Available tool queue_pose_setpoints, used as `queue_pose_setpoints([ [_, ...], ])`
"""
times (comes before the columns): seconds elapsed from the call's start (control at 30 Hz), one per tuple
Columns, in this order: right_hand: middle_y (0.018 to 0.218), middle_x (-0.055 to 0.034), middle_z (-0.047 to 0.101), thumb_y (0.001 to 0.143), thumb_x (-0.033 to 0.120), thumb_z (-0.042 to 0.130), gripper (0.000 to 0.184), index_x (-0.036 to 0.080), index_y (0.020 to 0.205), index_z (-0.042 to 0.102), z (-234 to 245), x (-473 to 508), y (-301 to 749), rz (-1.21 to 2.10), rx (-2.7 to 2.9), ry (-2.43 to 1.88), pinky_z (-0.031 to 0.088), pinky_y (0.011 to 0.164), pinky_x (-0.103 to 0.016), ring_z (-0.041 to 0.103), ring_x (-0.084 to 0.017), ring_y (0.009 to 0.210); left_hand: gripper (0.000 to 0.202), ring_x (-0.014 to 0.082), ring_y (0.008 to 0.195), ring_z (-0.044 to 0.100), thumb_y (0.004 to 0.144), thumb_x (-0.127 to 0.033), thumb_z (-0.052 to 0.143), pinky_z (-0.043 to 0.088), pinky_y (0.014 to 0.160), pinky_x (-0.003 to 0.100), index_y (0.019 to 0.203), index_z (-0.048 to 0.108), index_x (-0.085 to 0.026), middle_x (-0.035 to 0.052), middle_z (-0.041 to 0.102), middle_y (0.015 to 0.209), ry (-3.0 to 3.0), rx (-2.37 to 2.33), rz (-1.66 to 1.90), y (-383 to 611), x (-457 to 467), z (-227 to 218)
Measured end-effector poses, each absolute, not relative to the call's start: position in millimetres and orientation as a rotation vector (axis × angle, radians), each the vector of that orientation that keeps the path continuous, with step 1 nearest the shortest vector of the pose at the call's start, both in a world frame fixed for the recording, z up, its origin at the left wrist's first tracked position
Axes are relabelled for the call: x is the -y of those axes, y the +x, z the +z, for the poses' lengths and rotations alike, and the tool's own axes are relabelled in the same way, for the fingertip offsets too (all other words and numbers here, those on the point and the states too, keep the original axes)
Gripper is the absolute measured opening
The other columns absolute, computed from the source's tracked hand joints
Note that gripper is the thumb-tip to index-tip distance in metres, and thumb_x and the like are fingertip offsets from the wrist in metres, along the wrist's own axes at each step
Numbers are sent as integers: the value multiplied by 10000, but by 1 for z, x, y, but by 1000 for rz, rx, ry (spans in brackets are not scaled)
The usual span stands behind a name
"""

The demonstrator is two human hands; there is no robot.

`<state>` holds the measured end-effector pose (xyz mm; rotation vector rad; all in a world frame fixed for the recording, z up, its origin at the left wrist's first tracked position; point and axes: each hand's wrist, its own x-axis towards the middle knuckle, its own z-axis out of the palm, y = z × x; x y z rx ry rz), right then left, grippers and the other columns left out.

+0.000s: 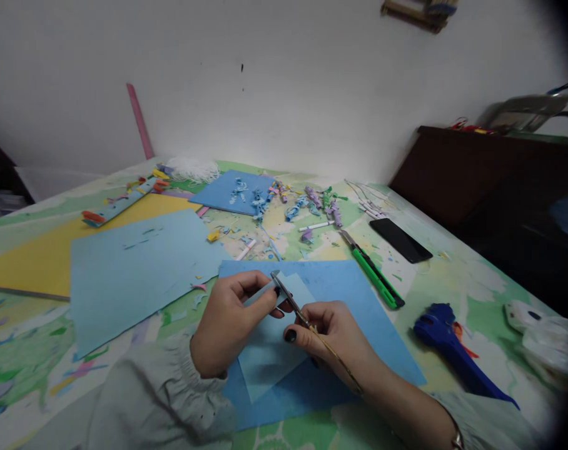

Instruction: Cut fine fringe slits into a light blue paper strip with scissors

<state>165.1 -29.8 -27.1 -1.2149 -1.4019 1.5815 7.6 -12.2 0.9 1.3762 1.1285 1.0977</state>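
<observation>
My left hand (237,322) pinches a small light blue piece of craft paper (261,292) between thumb and fingers. In my right hand (343,337) is a pair of scissors (292,302) with gold-coloured handles. Its blades point up and left and lie at the held piece, close to my left thumb; whether they are cutting into it I cannot tell. Below both hands lies a light blue sheet (265,369), partly covered by them. That sheet rests on a larger, darker blue sheet (378,344).
A green utility knife (375,275), a black phone (400,240) and a blue glue gun (453,350) lie to the right. At left, a large light blue sheet (138,275) overlaps a yellow board (35,262). Paper-wrapped rolls (314,197) and scraps lie behind, before the wall.
</observation>
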Motion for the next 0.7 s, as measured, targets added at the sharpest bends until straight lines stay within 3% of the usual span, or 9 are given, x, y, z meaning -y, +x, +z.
queue_pose_setpoints([
  [0.7,361,84,360,567,445,751,418,153,516,457,-28,29,165,1560,1373,-1230,190,317,-163,302,-35,322,121,125,560,609,753,-188,556,476,565,226,639,573,-150,3,660,656,1324,-1087,1054,6,12,-1],
])
